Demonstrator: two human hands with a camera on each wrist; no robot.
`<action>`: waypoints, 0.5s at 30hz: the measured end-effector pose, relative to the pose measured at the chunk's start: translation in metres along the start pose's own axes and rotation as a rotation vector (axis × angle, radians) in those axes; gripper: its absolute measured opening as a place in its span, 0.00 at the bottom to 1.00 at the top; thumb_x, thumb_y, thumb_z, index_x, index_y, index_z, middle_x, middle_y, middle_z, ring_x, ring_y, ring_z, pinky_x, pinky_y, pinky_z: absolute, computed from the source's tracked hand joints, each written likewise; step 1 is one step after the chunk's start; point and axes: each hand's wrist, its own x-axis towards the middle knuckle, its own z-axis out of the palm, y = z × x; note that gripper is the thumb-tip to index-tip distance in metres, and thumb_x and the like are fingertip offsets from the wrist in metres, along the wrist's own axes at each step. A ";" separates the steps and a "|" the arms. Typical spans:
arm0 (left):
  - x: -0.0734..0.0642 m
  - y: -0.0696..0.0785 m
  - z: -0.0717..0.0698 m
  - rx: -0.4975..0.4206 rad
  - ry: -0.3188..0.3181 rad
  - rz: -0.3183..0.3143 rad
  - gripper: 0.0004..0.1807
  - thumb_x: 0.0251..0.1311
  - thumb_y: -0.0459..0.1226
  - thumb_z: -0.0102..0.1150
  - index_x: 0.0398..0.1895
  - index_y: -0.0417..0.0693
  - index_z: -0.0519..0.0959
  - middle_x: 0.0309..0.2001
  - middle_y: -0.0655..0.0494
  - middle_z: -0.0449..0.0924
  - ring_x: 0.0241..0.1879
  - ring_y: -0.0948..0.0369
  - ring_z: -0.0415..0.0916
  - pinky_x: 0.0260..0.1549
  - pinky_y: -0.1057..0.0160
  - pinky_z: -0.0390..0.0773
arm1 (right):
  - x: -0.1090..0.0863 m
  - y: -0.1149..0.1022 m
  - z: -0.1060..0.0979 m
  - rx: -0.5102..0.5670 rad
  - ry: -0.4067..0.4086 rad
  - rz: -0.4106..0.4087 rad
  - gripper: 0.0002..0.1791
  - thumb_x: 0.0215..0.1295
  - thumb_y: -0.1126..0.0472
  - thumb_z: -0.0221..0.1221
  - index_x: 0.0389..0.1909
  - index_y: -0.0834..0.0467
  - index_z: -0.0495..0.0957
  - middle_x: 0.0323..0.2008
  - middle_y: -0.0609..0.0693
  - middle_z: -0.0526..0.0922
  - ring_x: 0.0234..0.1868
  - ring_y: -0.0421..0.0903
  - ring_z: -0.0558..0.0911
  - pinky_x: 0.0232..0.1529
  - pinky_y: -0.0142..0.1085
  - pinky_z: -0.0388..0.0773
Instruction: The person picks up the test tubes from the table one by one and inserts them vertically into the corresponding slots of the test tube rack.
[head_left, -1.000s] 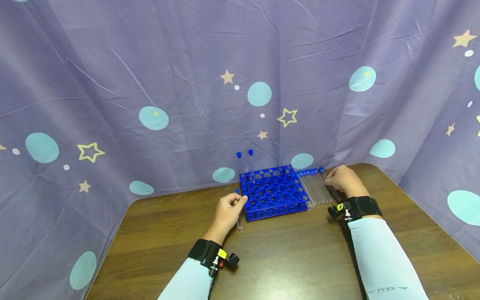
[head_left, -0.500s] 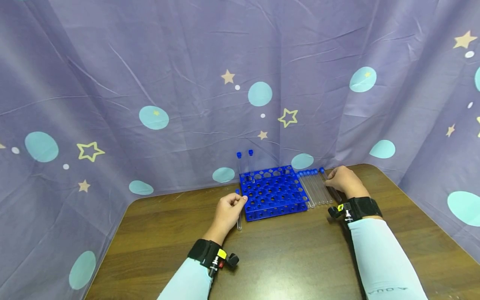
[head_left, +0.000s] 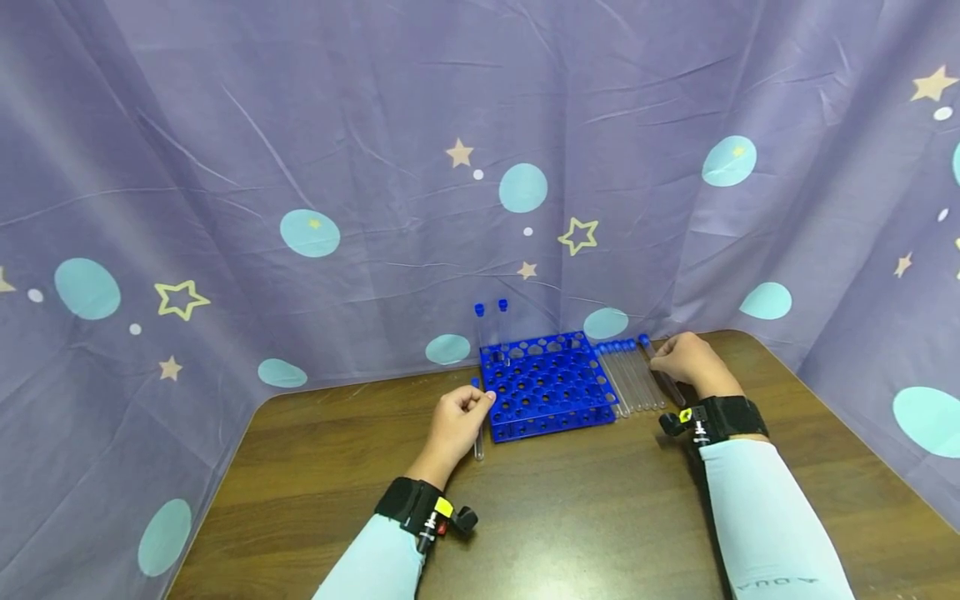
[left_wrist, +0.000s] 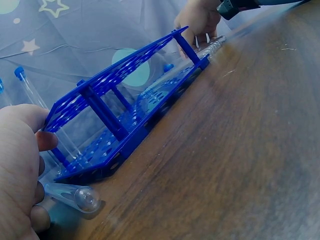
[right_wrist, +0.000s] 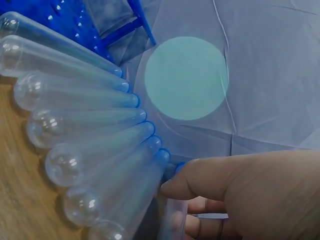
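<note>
My left hand (head_left: 456, 421) is at the left side of a blue test tube rack (head_left: 551, 414), its thumb and forefinger pinching the corner of the top plate in the left wrist view. Under that hand lies a clear capped test tube (left_wrist: 79, 197) on the table, partly hidden by the fingers. At the far right, my right hand (head_left: 690, 362) pinches another test tube (right_wrist: 174, 215) with a blue cap, thumb on one side and fingers on the other. Beside it, several capped test tubes (head_left: 630, 379) lie in a row between rack and hand.
Two blue-capped tubes (head_left: 502, 321) stand upright in the rack's back left holes. Behind the wooden table (head_left: 570, 508) hangs a purple curtain (head_left: 375, 167) with stars and dots, close behind the rack. Cameras are strapped to both wrists.
</note>
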 end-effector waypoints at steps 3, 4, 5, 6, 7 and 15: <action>0.000 0.000 0.000 0.004 -0.003 0.003 0.16 0.76 0.43 0.74 0.28 0.47 0.87 0.20 0.65 0.70 0.22 0.67 0.69 0.28 0.66 0.72 | -0.002 -0.002 -0.003 0.011 0.001 -0.022 0.12 0.67 0.57 0.65 0.23 0.52 0.80 0.23 0.44 0.79 0.28 0.46 0.78 0.34 0.40 0.74; 0.000 0.000 0.000 0.005 -0.006 0.003 0.16 0.76 0.44 0.74 0.28 0.47 0.87 0.20 0.66 0.70 0.22 0.67 0.69 0.27 0.66 0.72 | -0.002 -0.003 -0.005 0.012 -0.002 -0.031 0.11 0.66 0.58 0.64 0.24 0.53 0.80 0.22 0.44 0.80 0.28 0.46 0.78 0.34 0.40 0.74; 0.000 0.000 0.000 0.004 -0.007 0.004 0.16 0.76 0.44 0.74 0.28 0.47 0.87 0.20 0.66 0.70 0.22 0.66 0.69 0.27 0.66 0.72 | -0.003 -0.004 -0.007 0.009 -0.002 -0.044 0.09 0.66 0.58 0.64 0.25 0.53 0.81 0.22 0.45 0.81 0.28 0.46 0.79 0.34 0.40 0.75; 0.000 0.000 0.000 0.004 -0.009 0.004 0.17 0.76 0.44 0.73 0.28 0.46 0.87 0.20 0.66 0.70 0.22 0.66 0.69 0.28 0.66 0.72 | -0.003 -0.006 -0.008 0.003 -0.003 -0.055 0.08 0.65 0.58 0.63 0.25 0.53 0.80 0.23 0.45 0.81 0.28 0.46 0.79 0.34 0.40 0.74; 0.000 0.000 0.000 0.005 -0.010 0.004 0.17 0.77 0.44 0.73 0.29 0.47 0.87 0.20 0.67 0.70 0.23 0.66 0.69 0.28 0.66 0.72 | -0.004 -0.006 -0.011 -0.002 -0.006 -0.066 0.07 0.64 0.58 0.63 0.27 0.54 0.81 0.23 0.46 0.82 0.27 0.46 0.80 0.34 0.40 0.75; -0.001 0.000 -0.001 0.003 -0.013 -0.008 0.17 0.77 0.44 0.73 0.28 0.47 0.86 0.21 0.66 0.68 0.24 0.65 0.68 0.29 0.65 0.72 | -0.009 -0.017 -0.024 -0.004 -0.011 -0.124 0.12 0.68 0.58 0.67 0.44 0.64 0.87 0.30 0.53 0.90 0.29 0.45 0.87 0.35 0.40 0.81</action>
